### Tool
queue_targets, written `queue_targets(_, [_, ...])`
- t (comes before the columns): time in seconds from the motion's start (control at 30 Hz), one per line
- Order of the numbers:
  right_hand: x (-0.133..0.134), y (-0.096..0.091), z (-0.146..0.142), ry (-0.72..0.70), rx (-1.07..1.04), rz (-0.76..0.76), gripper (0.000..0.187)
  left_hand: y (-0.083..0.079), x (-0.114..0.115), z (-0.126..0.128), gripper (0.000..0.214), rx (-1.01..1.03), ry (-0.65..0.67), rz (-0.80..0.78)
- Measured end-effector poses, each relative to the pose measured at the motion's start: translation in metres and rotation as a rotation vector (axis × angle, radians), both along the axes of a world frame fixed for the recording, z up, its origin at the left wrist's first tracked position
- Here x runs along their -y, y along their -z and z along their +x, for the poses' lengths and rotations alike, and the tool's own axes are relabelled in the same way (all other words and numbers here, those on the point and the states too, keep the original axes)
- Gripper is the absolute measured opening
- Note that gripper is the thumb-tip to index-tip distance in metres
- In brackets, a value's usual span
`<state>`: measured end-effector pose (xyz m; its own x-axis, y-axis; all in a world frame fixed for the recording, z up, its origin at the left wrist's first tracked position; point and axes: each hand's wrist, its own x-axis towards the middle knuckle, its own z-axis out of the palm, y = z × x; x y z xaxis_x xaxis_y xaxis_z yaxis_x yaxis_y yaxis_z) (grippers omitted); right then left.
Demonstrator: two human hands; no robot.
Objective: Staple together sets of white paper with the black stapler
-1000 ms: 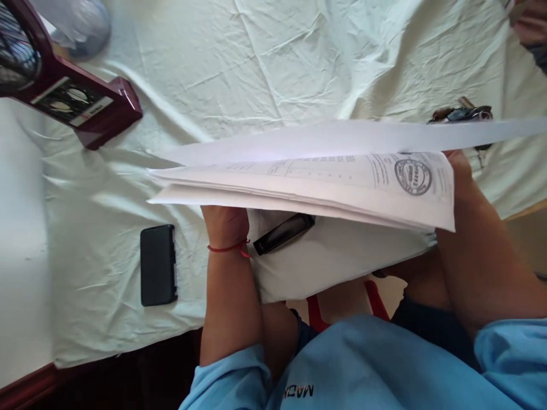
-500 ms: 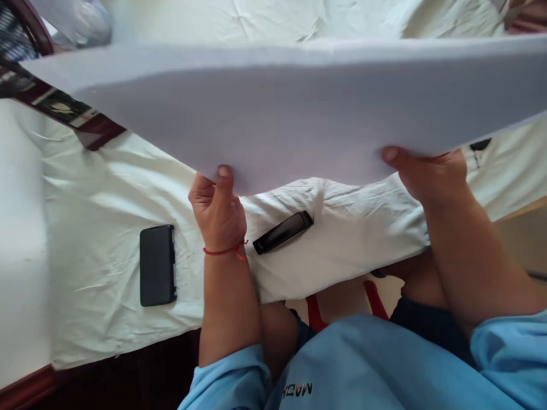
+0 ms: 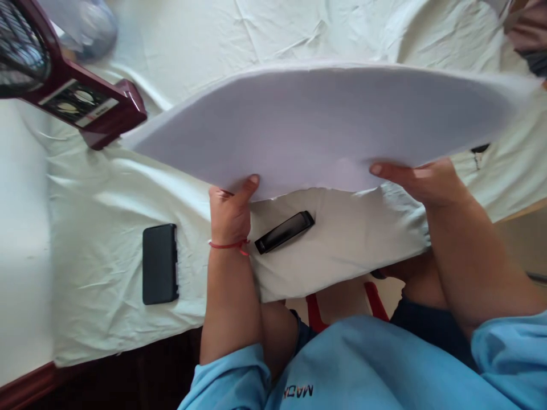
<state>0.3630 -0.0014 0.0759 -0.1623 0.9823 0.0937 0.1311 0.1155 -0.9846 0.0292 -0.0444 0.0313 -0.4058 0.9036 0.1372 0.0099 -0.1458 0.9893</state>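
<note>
A large stack of white paper sheets (image 3: 316,125) is held up above the cloth-covered table, bowed along its far edge. My left hand (image 3: 233,210) grips the near edge, thumb on top and fingers hidden beneath. Farther right, my right hand (image 3: 427,179) pinches the same edge with its thumb over the paper. Just below the sheets, between my wrists, a black stapler (image 3: 284,232) lies on the cloth. A red string circles my left wrist.
A black phone (image 3: 159,264) lies left of my left forearm on the pale tablecloth (image 3: 94,228). A maroon fan (image 3: 98,105) stands at the upper left beside a clear plastic bag (image 3: 92,34). A small dark object (image 3: 481,148) with a chain is at the right.
The paper's left end has swung inward and its far edge has dropped and bowed, uncovering more of the fan. Both hands have moved closer together.
</note>
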Motion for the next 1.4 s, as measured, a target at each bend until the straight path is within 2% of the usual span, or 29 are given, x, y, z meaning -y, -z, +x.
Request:
queue_targets(0.07, [-0.002, 0.003, 0.001, -0.022, 0.074, -0.076, 0.04, 0.001, 0.0, 0.0, 0.048, -0.011, 0.022, -0.044])
queue_targets(0.17, [-0.004, 0.007, 0.0, 0.035, 0.056, -0.073, 0.035, -0.001, 0.002, 0.001, 0.045, -0.003, 0.04, -0.049])
queue_targets(0.3, [-0.005, 0.008, -0.003, 0.192, -0.153, -0.052, 0.054, -0.006, 0.004, 0.004, 0.051, 0.041, 0.1, -0.121])
queue_targets(0.4, [-0.004, 0.006, -0.005, 0.184, -0.318, -0.092, 0.063, -0.01, 0.004, 0.007, 0.06, 0.129, 0.111, -0.193])
queue_targets(0.53, [-0.004, 0.004, -0.005, 0.19, -0.363, -0.144, 0.058, -0.02, 0.004, 0.011, 0.066, 0.237, 0.215, -0.304])
queue_targets(0.73, [-0.007, 0.008, -0.001, 0.208, -0.347, -0.166, 0.053, -0.039, 0.008, 0.013, 0.066, 0.234, 0.295, -0.484])
queue_targets(0.9, [-0.009, 0.009, 0.002, 0.192, -0.354, -0.166, 0.045, -0.044, 0.009, 0.014, 0.06, 0.236, 0.309, -0.444])
queue_targets(1.23, [-0.009, 0.003, 0.0, 0.229, -0.365, -0.27, 0.045, -0.04, 0.014, 0.012, 0.063, 0.216, 0.337, -0.338])
queue_targets(1.4, [-0.011, 0.004, 0.001, 0.247, -0.321, -0.331, 0.048, -0.042, 0.016, 0.014, 0.057, 0.151, 0.362, -0.299])
